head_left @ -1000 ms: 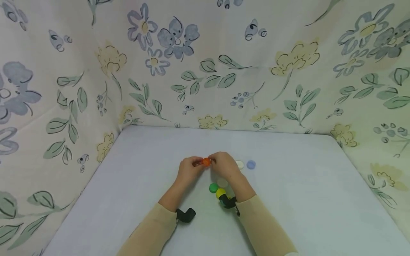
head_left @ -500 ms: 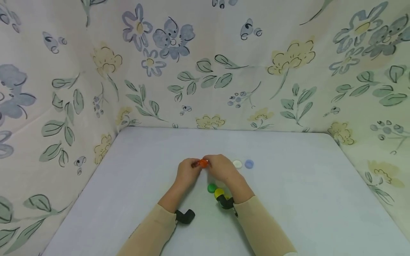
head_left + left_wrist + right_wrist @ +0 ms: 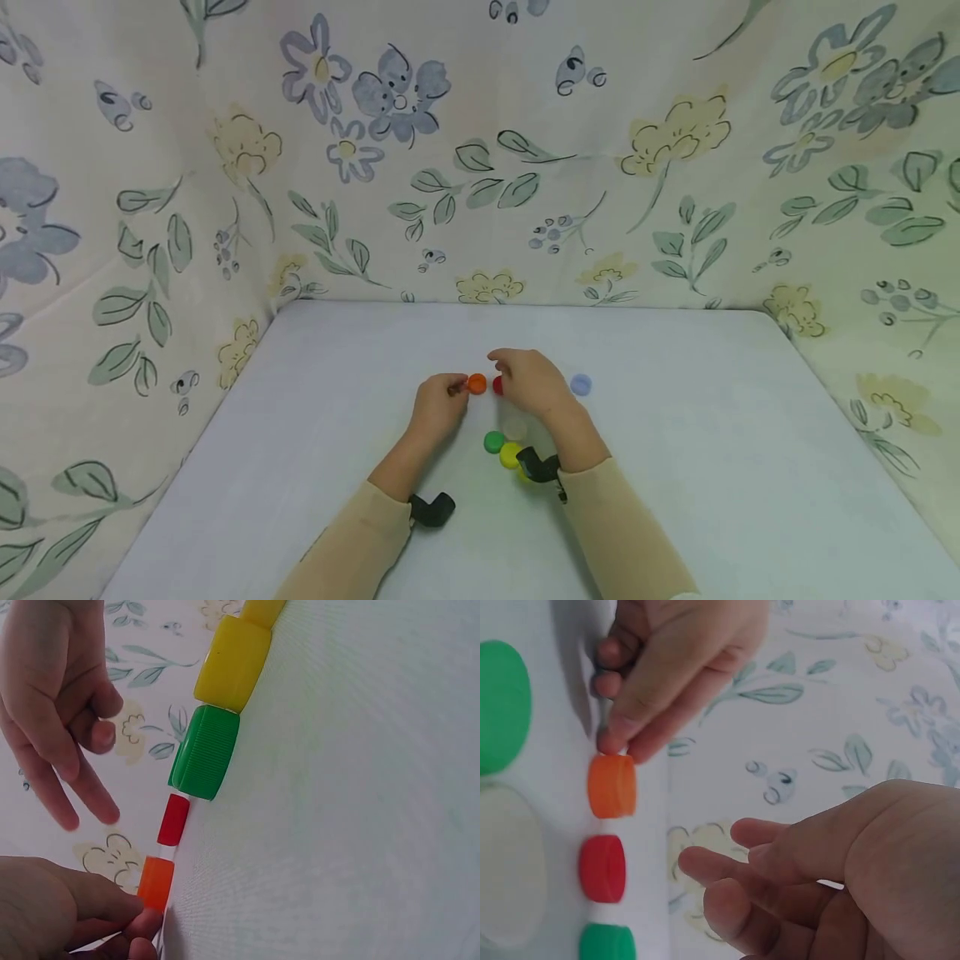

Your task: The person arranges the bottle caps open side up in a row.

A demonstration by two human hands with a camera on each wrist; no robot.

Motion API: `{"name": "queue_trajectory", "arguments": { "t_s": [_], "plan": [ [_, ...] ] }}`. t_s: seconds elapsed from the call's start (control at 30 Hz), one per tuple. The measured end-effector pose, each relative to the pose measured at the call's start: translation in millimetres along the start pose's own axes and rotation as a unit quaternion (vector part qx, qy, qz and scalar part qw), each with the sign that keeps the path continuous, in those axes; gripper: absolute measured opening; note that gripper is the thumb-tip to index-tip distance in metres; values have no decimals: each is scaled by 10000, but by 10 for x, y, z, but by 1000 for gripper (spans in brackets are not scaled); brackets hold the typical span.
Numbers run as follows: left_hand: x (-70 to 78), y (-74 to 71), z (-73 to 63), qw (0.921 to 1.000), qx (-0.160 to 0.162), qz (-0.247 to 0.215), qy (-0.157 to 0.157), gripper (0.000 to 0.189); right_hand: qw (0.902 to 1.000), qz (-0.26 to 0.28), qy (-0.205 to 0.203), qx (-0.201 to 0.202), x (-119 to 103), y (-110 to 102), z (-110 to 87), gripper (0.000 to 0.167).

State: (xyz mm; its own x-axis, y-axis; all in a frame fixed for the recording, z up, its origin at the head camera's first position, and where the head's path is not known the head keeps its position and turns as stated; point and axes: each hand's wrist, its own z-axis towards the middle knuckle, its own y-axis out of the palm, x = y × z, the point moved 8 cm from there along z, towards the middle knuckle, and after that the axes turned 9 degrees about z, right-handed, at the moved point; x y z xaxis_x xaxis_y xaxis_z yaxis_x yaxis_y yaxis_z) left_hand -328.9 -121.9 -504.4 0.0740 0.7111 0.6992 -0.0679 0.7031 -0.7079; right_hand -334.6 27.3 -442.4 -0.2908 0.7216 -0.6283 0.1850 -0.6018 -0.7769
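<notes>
A small orange bottle cap (image 3: 477, 384) lies on the table, and my left hand (image 3: 439, 407) has its thumb and fingertips at the cap's left edge, seeming to pinch it. Just right of it sits a red bottle cap (image 3: 603, 868), partly hidden in the head view by my right hand (image 3: 536, 383). That hand is raised above the row, fingers apart and loosely bent, holding nothing. A green cap (image 3: 607, 942) follows the red one in the right wrist view. Nearer me lie a larger green cap (image 3: 493, 442), a whitish cap (image 3: 514, 429) and a yellow cap (image 3: 511, 455).
To the right of my right hand, a pale blue cap (image 3: 581, 384) lies on the white table (image 3: 720, 433). A second yellow cap (image 3: 527, 474) is partly covered by the right wrist's black camera mount (image 3: 537, 465). Floral cloth (image 3: 480, 208) hangs behind the table and along its sides.
My right hand has let go of the orange cap and moved up and right, uncovering part of the red cap and hiding the white one. My left hand stays at the orange cap.
</notes>
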Motion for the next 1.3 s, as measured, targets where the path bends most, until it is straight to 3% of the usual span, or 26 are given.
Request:
{"name": "queue_trajectory", "arguments": {
  "t_s": [0.17, 0.3, 0.53, 0.67, 0.73, 0.83, 1.0, 1.1, 1.3],
  "plan": [
    [-20, 5, -21, 9998, -76, -62, -168, 25, 9992, 143, -98, 358, 37, -219, -145, 32],
    [-12, 0, -40, 9998, -107, 36, -163, 24, 9988, 202, 92, 431, 142, -341, -327, 30],
    [16, -74, -49, 9995, 205, -57, -213, 25, 9971, 337, 497, 458, 571, -441, -604, 29],
    [93, -153, -59, 9992, 287, -287, -26, 24, 9954, 602, 692, 290, 758, -411, -705, 28],
    [148, -144, -62, 9990, 48, -418, 160, 21, 9946, 739, 700, 188, 792, -395, -724, 28],
    [233, -65, -79, 9950, -679, -547, 492, 18, 9929, 912, 762, -3, 803, -351, -724, 26],
    [291, 108, -131, 9768, -1901, -281, 951, 21, 9896, 1072, 850, -451, 745, -191, -707, 17],
    [301, 182, -155, 9682, -2249, -20, 1092, 24, 9892, 1071, 751, -669, 688, -81, -695, 15],
    [351, 290, -188, 9599, -2455, 148, 1343, 25, 9934, 793, 437, -706, 628, 69, -668, 22]
  ]
}}
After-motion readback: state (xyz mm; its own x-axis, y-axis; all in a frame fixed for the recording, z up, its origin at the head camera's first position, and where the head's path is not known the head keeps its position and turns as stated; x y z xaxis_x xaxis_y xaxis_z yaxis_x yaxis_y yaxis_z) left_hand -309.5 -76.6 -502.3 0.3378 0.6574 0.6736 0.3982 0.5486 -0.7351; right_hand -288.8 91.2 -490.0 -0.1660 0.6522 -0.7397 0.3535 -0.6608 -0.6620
